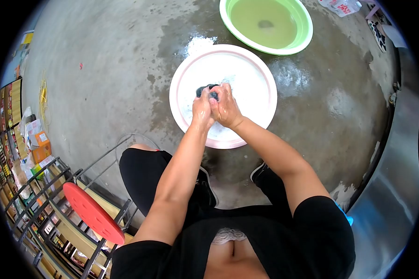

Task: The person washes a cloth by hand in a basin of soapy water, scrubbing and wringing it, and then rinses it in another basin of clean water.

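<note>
Over a wide white basin (pixel 258 88) with a pink rim, both hands are close together and wet. My left hand (pixel 202 108) is closed round a bunched dark cloth (pixel 213 95). Pressed against it from the right, my right hand (pixel 225 108) is also closed on the cloth. Part of the dark cloth sticks out beyond the fingers on the far left side; the rest is hidden in the hands. White suds or cloudy water show in the basin below.
A green basin (pixel 265 44) of murky water stands beyond the white one. Clear plastic bottles (pixel 342 6) lie at top right. A red stool seat (pixel 93 213), metal racks and boxes are at left. The concrete floor (pixel 111 69) is partly wet.
</note>
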Tool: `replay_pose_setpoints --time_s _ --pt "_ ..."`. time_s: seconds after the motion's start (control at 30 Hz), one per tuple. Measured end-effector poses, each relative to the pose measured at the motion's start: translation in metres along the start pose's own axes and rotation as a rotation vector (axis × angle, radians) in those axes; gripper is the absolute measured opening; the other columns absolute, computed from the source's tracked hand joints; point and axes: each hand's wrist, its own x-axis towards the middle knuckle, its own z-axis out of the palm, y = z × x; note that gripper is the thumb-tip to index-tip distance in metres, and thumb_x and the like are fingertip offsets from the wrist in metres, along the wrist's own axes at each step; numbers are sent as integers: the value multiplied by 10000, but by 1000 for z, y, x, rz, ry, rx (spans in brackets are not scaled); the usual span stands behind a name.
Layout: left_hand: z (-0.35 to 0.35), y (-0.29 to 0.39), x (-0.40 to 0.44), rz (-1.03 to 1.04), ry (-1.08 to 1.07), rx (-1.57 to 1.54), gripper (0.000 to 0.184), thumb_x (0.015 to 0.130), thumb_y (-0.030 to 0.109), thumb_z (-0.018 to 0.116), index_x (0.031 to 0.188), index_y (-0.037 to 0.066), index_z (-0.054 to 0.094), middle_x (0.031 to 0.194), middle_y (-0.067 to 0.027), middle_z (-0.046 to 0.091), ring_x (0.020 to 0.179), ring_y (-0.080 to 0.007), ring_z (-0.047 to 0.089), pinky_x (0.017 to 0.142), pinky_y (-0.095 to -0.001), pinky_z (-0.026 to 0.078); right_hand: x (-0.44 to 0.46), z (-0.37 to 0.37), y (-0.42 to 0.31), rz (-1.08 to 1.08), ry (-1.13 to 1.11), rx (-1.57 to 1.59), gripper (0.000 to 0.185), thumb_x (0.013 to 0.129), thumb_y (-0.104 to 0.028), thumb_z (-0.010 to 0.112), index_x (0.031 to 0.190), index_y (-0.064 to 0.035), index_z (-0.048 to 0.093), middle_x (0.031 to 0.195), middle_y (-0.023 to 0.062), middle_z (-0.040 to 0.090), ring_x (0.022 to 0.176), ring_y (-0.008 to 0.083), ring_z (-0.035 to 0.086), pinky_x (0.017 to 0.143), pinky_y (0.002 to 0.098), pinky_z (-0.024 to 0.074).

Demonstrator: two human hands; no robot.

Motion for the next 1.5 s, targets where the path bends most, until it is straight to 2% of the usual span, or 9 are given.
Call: replay_pose_setpoints --time_s 0.47,0.7,0.87,0.93,1.03,1.17,1.3,1.33,1.5 --pt "-10 -16 15 285 112 452 228 847 196 516 874 -31 529 771 -77 564 700 -156 529 637 -279 428 32 -6 49 986 -328 571 375 905 -310 410 755 -1 560 733 150 592 694 255 537 665 333 428" --pt "-87 -51 71 334 207 692 504 818 105 558 1262 16 336 1146 -146 497 1064 -232 470 886 -328 393 0 9 68 476 -206 -460 239 852 -168 455 1044 -57 542 990 164 547 857 343 566 747 407 465" --pt "-79 -39 54 -129 139 316 473 780 127 570 1211 27 405 1090 -164 533 982 -290 525 869 -390 425 -1 3 67 378 -773 -318 235 817 -116 496 1035 -29 508 1192 207 481 953 355 548 776 419 465" --pt "-71 -27 50 -207 32 84 448 828 261 536 1212 61 422 1138 -112 492 1050 -259 474 890 -415 402 33 -6 58 901 -859 -163 185 854 -166 512 973 -29 548 1145 171 551 927 293 584 758 378 479" --pt "-35 10 21 -352 -13 -187 418 836 288 532 1185 72 454 1163 -106 477 1062 -258 471 903 -422 396 21 12 74 636 -408 803 204 876 -232 522 925 -39 570 968 111 621 830 205 601 713 332 481" --pt "-88 -31 79 -151 -254 -21 322 840 334 525 1016 66 558 979 -86 572 847 -226 563 785 -349 464 23 13 14 664 -585 621 163 830 -190 565 904 -46 551 853 80 592 779 159 573 705 288 466" --pt "-71 -20 55 -199 118 -59 277 754 161 496 998 40 545 952 -99 574 842 -233 565 774 -371 472 2 24 22 327 -253 -173 378 780 -246 609 1111 -94 507 1216 204 415 1127 353 389 948 422 332" --pt "-60 -12 43 -193 76 -153 319 715 131 467 1009 24 531 967 -111 577 866 -255 561 807 -404 460 2 20 29 483 -315 -152 511 778 -299 628 1222 -121 447 1342 207 286 1221 411 250 1013 455 247" --pt "-55 -1 30 -233 -208 -222 324 759 181 462 1045 41 523 1045 -113 556 968 -277 526 844 -445 427 -7 11 65 868 -421 606 680 737 -415 687 1208 14 448 1125 200 545 1038 240 522 911 296 387"
